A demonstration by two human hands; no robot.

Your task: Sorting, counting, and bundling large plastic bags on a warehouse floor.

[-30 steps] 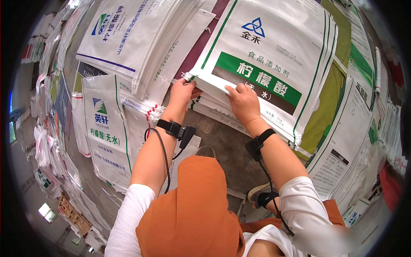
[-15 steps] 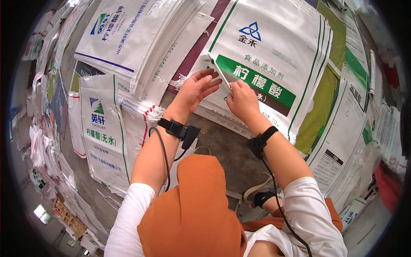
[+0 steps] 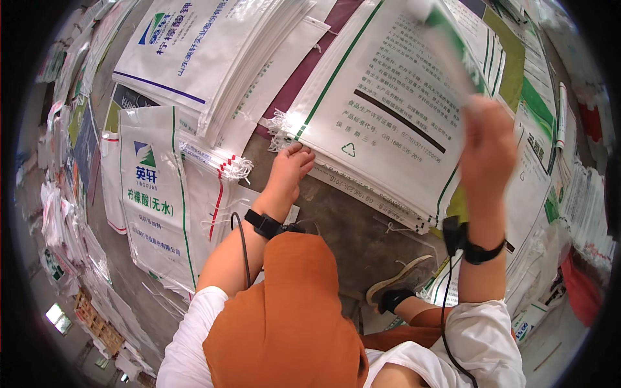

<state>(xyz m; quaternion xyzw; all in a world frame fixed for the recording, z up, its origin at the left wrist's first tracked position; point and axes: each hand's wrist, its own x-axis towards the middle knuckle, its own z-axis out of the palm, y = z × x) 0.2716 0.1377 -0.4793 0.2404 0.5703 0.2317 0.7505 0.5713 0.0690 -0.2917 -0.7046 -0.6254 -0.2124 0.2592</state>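
While only the head view is available, most of the work in hand can be read from it. A white woven sack (image 3: pixel 446 45) with a green band is being lifted off the top of a stack of like sacks (image 3: pixel 381 123); it is gripped by the right hand (image 3: pixel 486 145), raised near the upper right, with the fingers closed round its lower edge. That hand and the sack are blurred, so the exact hold is probably a pinch, though it cannot be told for certain. The left hand (image 3: pixel 291 165) is laid at the near left corner of the stack, fingers curled narrow on the frayed edge and pressing it down; nothing is held by it.

As to progress, one sack is judged to be peeled away and not yet laid down anywhere; the thick stack beneath, its printed back now exposed, is left to be gone through.

Around this, another pile of white sacks with blue print (image 3: pixel 207 52) lies at upper left, and a single sack with blue and green marking (image 3: pixel 155 200) is spread on the grey floor (image 3: pixel 349 226) to the left. More sacks are heaped along the right. A shoe (image 3: pixel 398 288) is seen by the stack's near edge.
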